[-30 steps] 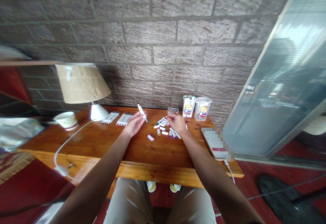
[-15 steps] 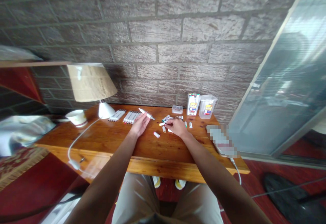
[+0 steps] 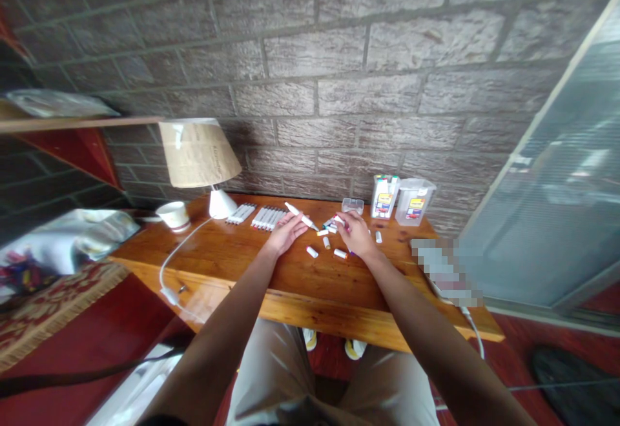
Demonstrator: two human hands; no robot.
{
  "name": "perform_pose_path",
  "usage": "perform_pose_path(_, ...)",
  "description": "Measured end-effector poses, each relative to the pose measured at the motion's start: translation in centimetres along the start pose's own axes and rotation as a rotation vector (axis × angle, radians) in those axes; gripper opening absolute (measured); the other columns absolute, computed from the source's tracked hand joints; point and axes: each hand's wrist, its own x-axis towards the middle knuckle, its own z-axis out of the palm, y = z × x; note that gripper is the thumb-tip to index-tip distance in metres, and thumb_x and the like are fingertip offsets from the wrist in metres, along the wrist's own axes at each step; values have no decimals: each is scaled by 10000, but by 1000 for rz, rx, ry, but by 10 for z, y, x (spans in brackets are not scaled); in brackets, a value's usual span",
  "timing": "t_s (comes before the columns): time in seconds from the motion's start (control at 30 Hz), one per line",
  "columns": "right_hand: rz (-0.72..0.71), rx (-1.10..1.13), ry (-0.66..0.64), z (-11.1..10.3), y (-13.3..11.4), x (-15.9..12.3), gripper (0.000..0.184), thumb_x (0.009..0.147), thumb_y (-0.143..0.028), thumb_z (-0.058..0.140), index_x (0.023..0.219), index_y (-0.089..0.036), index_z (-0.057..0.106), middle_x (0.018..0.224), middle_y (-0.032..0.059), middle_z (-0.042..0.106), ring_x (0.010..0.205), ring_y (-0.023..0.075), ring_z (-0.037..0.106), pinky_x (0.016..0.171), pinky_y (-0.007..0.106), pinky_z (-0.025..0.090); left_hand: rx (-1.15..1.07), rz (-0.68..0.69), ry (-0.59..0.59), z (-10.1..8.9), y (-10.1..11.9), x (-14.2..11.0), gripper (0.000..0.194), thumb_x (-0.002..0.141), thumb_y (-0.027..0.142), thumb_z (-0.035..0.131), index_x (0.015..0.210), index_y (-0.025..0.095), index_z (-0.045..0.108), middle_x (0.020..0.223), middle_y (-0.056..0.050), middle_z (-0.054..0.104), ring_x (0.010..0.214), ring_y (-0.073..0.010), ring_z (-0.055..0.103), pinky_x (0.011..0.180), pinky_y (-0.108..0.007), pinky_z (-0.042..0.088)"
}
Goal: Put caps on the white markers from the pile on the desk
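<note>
My left hand [image 3: 287,233] grips an uncapped white marker [image 3: 301,216], its dark tip pointing right and toward me. Between the thumb and fingers of my right hand [image 3: 356,233] is a small white marker cap [image 3: 338,219] with a red end. Several loose caps lie around and below my right hand, among them a yellow-marked cap [image 3: 322,233], a brown-ended cap [image 3: 327,243], an orange-ended cap [image 3: 340,253] and a pinkish-ended cap [image 3: 312,252]. Left of my left hand, two rows of capped markers [image 3: 268,218] lie side by side. My right hand hides part of the cap pile.
At the back right stand a clear box of markers [image 3: 384,197] and a second clear box [image 3: 415,202], with a clear lid [image 3: 352,206] beside them. A lamp [image 3: 221,204] and paper cup [image 3: 173,215] stand left. A blurred-out flat object [image 3: 443,271] lies right.
The view has swung left, so everything sits farther right in it. My right hand has shifted right and back over the caps and now holds a red-ended one. My left hand keeps the marker.
</note>
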Motion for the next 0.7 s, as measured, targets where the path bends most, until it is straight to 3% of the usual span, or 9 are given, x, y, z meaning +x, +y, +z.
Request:
perform_pose_path(0.23,53,209,10,-2,-12,-3,131,818,-288,655,915,-201,666,808,33,702,735,177,657,691,292,508,28,-35,-89,-2,-2,0,192,788,165,765,968,153,697,955,-63,766,837,-141,722,794,-241,534)
perform_pose_path(0.47,161,449,23,5,-19,-3,292,797,-411,709,1005,-206,722,817,44,749,717,178,675,628,272,477,8,-22,-54,-3,-3,3,91,842,143,702,933,146,696,1065,-87,751,964,-160,705,957,-310,503)
perform_pose_path(0.7,190,573,18,8,-19,-3,281,796,-449,706,923,-198,702,739,18,697,632,149,619,589,259,457,-2,-18,-71,-4,-3,5,135,860,139,678,990,162,708,1126,-80,738,1016,-158,689,977,-307,497)
